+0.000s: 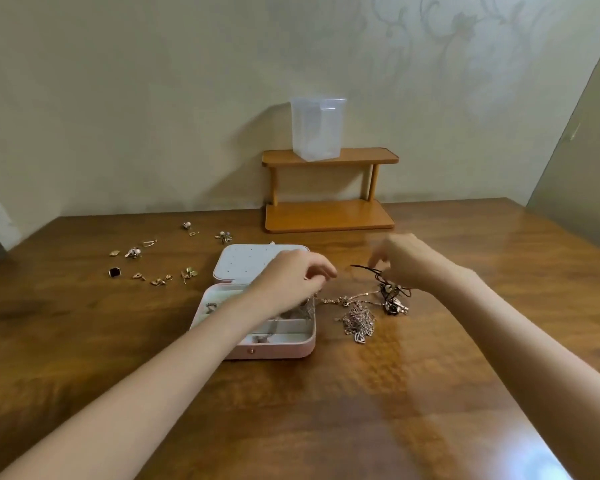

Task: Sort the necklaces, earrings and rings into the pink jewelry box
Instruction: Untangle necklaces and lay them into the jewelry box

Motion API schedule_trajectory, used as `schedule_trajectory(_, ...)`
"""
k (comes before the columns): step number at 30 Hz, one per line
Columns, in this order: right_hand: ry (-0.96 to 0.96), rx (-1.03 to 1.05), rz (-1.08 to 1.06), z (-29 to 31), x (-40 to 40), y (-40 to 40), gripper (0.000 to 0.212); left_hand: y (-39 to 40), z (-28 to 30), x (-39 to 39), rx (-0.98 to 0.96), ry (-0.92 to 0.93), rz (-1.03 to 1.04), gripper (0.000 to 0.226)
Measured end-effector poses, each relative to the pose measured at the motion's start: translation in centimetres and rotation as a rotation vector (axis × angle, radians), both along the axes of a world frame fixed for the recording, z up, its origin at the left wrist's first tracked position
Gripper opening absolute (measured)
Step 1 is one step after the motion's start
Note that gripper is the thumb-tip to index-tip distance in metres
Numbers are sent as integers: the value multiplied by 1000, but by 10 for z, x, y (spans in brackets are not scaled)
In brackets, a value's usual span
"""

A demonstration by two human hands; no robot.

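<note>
clearly light, limp, tangle-prone gold chain [329, 301]: pinched in left fingers [321, 275] over pink jewelry box [274, 349], right fingers [376, 261] gripping black cord [371, 270], best lifted at one end.

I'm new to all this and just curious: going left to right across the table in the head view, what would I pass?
Loose earrings and rings → pink jewelry box → left hand → pile of chains → black cord necklace, with the right hand just above it.
</note>
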State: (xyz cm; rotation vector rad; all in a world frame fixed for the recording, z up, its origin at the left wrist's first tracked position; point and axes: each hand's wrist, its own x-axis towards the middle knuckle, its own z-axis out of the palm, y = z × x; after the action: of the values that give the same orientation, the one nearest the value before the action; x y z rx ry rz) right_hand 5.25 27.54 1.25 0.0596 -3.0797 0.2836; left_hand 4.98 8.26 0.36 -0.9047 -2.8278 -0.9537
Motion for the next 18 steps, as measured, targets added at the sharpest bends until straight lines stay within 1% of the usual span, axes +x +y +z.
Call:
schedule_trajectory(1,105,-64,17,1,-4,-10,29,-10,-1,-4,-9,16,72,25)
schedule_trajectory(2,154,-127,46,0,-7,-22,23,-17,-2,-6,-51,6,127,25)
schedule_trajectory(3,137,-172,82,-4,-10,-34,18,-22,-4,-6,-103,-29,149,25)
schedule_trajectory(4,79,-196,112,-10,-13,-45,16,-24,-8,-5,-144,-76,143,26)
schedule_trajectory(6,-30,-193,137,-25,-19,-59,17,-21,-16,-3,-161,-132,123,32)
schedule_trajectory(8,-78,-183,141,-35,-24,-63,22,-15,-22,-1,-88,-135,139,35)
schedule_trajectory(10,-83,-192,148,-41,-28,-62,24,-11,-27,-4,14,-137,170,35)
schedule_trajectory(13,-35,-203,99,-47,-34,-53,12,-6,-28,-8,125,-131,188,34)
schedule_trajectory(16,-3,-169,8,-48,-41,-34,11,8,-21,-8,195,-152,102,28)
schedule_trajectory(18,13,-131,-20,-46,-46,-23,12,16,-18,-10,156,-189,33,27)
